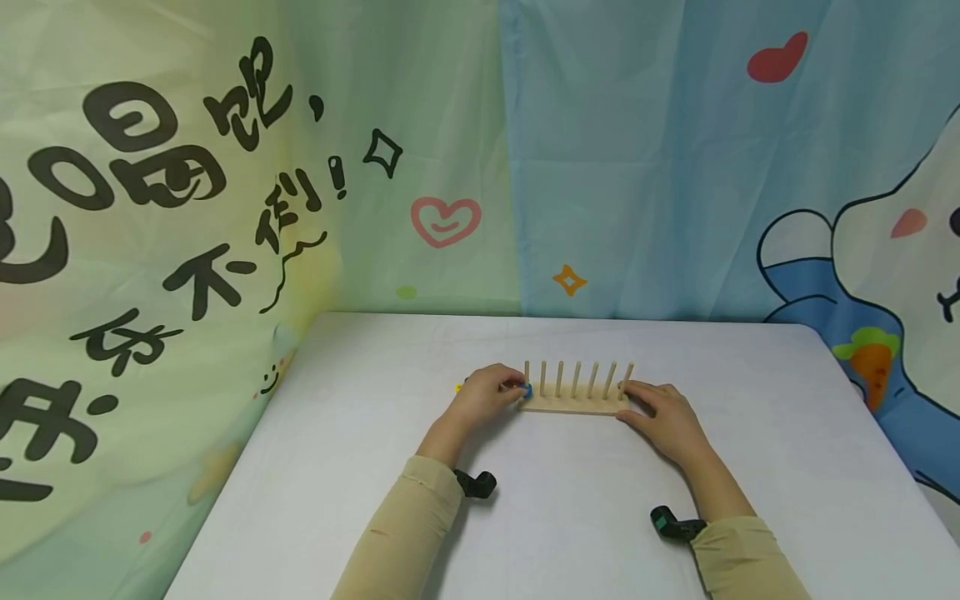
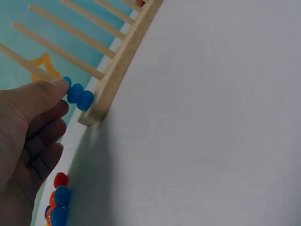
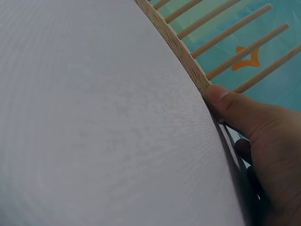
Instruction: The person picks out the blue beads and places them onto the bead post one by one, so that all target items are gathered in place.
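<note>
A wooden peg board with a row of several upright pegs stands on the white table. At its left end my left hand pinches a blue, round-lobed piece between thumb and fingers. The piece is at the leftmost peg, low and close over the base, partly hidden by the fingertips. My right hand grips the board's right end. In the right wrist view, the thumb presses on the base's near edge beside the last peg.
Beyond my left hand lie more pieces, among them a red one and a blue one; a bit of yellow shows there too. A printed cloth hangs behind the table.
</note>
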`<move>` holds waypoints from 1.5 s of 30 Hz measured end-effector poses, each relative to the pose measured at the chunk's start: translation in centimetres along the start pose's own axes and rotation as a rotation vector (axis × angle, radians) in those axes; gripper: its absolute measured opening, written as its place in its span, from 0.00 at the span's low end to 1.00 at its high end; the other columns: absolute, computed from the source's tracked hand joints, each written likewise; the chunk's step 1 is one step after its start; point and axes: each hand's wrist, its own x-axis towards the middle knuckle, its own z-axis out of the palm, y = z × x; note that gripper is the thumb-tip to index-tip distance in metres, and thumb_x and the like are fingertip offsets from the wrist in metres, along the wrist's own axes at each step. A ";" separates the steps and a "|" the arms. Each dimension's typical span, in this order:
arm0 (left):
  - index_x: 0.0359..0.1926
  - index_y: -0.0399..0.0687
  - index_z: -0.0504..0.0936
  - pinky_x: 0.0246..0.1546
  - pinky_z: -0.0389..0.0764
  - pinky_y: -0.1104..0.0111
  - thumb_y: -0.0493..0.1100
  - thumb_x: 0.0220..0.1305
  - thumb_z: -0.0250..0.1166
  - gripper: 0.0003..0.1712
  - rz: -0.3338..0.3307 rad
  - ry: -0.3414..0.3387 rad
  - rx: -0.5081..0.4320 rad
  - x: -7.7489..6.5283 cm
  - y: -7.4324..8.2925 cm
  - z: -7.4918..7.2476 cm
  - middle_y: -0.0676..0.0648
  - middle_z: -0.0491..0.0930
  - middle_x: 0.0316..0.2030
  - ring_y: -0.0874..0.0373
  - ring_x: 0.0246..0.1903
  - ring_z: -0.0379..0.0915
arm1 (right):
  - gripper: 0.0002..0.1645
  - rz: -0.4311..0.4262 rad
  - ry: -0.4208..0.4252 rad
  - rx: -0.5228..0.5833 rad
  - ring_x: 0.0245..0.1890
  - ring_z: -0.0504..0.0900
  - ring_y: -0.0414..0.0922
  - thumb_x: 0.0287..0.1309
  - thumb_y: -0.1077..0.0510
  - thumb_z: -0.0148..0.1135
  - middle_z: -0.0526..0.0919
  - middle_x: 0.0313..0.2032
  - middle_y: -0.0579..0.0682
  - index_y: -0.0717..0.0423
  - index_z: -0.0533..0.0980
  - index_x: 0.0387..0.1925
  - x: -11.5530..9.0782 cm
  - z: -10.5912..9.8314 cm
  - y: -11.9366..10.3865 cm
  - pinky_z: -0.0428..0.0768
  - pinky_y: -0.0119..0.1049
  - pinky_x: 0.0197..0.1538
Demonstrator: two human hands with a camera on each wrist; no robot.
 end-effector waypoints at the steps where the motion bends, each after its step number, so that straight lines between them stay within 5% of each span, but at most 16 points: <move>1: 0.51 0.54 0.84 0.47 0.79 0.70 0.52 0.67 0.65 0.15 -0.006 -0.001 -0.001 0.0 -0.1 0.1 0.55 0.83 0.46 0.63 0.44 0.78 | 0.38 0.000 0.000 -0.002 0.58 0.72 0.59 0.59 0.41 0.67 0.75 0.64 0.60 0.55 0.72 0.65 0.0 0.0 0.0 0.68 0.61 0.62; 11: 0.56 0.57 0.83 0.52 0.79 0.67 0.52 0.69 0.63 0.17 0.001 0.032 0.028 -0.9 -0.7 0.0 0.55 0.83 0.50 0.61 0.49 0.78 | 0.38 -0.004 -0.002 0.000 0.58 0.72 0.59 0.59 0.40 0.67 0.75 0.64 0.60 0.55 0.72 0.65 0.1 -0.1 0.1 0.68 0.62 0.62; 18: 0.55 0.54 0.83 0.55 0.78 0.61 0.53 0.68 0.64 0.18 0.022 0.190 0.060 -2.9 -1.9 -1.1 0.52 0.82 0.52 0.56 0.52 0.77 | 0.39 0.001 -0.004 0.001 0.59 0.71 0.60 0.59 0.39 0.66 0.75 0.64 0.61 0.55 0.72 0.65 0.1 0.0 0.0 0.67 0.62 0.63; 24: 0.55 0.52 0.82 0.61 0.75 0.56 0.53 0.66 0.66 0.20 -0.060 0.258 0.050 -5.3 -3.7 -1.8 0.49 0.80 0.54 0.50 0.58 0.73 | 0.39 0.007 -0.019 0.008 0.58 0.72 0.60 0.59 0.39 0.66 0.75 0.64 0.61 0.55 0.72 0.66 0.0 0.0 -0.2 0.67 0.62 0.62; 34: 0.54 0.51 0.81 0.61 0.73 0.55 0.53 0.60 0.71 0.23 -0.139 0.302 0.101 -7.3 -6.6 -2.0 0.48 0.80 0.52 0.48 0.58 0.70 | 0.38 0.004 -0.001 -0.003 0.57 0.72 0.59 0.59 0.41 0.67 0.75 0.64 0.60 0.55 0.72 0.65 0.1 0.1 0.1 0.68 0.61 0.61; 45: 0.45 0.51 0.82 0.62 0.72 0.53 0.54 0.58 0.72 0.18 -0.137 0.272 0.121 -7.7 -7.2 -1.9 0.46 0.80 0.51 0.45 0.58 0.71 | 0.37 -0.011 0.002 0.006 0.57 0.72 0.59 0.59 0.41 0.67 0.76 0.63 0.60 0.55 0.72 0.65 0.1 0.1 0.0 0.68 0.62 0.60</move>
